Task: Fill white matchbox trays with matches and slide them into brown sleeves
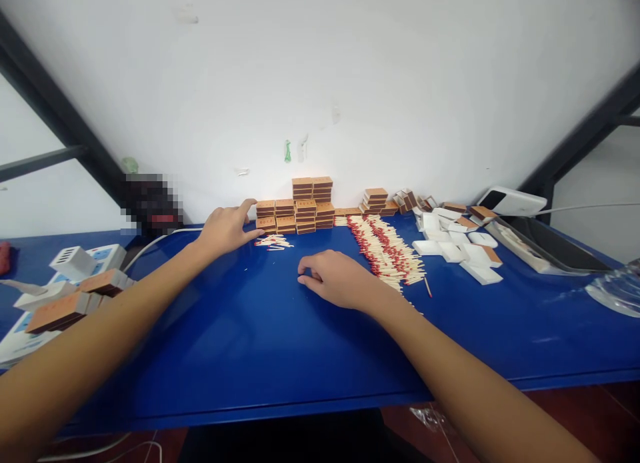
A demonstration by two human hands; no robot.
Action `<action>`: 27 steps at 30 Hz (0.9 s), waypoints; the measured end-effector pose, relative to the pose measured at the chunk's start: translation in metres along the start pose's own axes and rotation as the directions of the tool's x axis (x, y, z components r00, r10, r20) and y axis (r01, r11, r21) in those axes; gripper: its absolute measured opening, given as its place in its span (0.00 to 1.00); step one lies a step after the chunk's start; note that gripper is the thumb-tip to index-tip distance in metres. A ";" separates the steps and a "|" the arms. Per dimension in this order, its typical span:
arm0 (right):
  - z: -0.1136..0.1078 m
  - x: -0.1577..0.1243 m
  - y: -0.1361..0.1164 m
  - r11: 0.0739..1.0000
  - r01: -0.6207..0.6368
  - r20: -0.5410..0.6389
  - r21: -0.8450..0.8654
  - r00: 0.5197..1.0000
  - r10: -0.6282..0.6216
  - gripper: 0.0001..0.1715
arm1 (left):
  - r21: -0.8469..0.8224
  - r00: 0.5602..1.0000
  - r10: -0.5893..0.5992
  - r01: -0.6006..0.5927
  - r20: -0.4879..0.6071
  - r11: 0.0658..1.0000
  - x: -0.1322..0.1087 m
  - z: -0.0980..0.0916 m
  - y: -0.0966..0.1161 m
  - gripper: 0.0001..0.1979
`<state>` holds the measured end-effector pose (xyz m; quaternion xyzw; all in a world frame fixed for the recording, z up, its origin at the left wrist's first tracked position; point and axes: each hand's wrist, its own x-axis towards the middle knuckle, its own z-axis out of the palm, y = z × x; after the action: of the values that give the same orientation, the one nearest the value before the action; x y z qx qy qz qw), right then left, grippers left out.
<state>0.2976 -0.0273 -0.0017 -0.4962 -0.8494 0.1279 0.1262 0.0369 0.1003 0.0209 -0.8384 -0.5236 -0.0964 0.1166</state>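
Observation:
My left hand (227,228) reaches far across the blue table (260,343), its thumb and forefinger spread apart and touching the left end of the stacked brown matchboxes (295,213) by the wall. A few loose matches (273,243) lie just right of that hand. My right hand (336,276) rests palm down on the table with its fingers curled under; whether anything is in them is hidden. A long heap of red-tipped matches (387,250) lies right of it.
White inner trays and brown sleeves (457,240) are scattered at the right. A white power bank (513,200) and a dark tray (545,246) sit further right. More matchboxes (67,303) and a power strip (87,260) lie at the left edge.

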 end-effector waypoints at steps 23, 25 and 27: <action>0.000 -0.001 -0.001 1.000 -0.017 0.025 0.014 1.000 0.016 0.11 | 0.273 0.685 -0.495 0.414 0.535 0.869 -0.115 -0.084 -0.156 0.22; 0.000 -0.001 -0.001 1.000 -0.018 0.024 0.015 1.000 0.018 0.11 | 0.300 0.701 -0.495 0.395 0.513 0.869 -0.114 -0.081 -0.157 0.21; 0.000 0.000 -0.001 1.000 -0.022 0.020 0.013 1.000 0.021 0.10 | 0.291 0.740 -0.460 0.359 0.490 0.887 -0.114 -0.078 -0.159 0.18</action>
<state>0.2970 -0.0281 -0.0010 -0.5032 -0.8444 0.1397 0.1195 -0.1587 0.0473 0.0784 -0.6802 -0.7129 0.1704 0.0125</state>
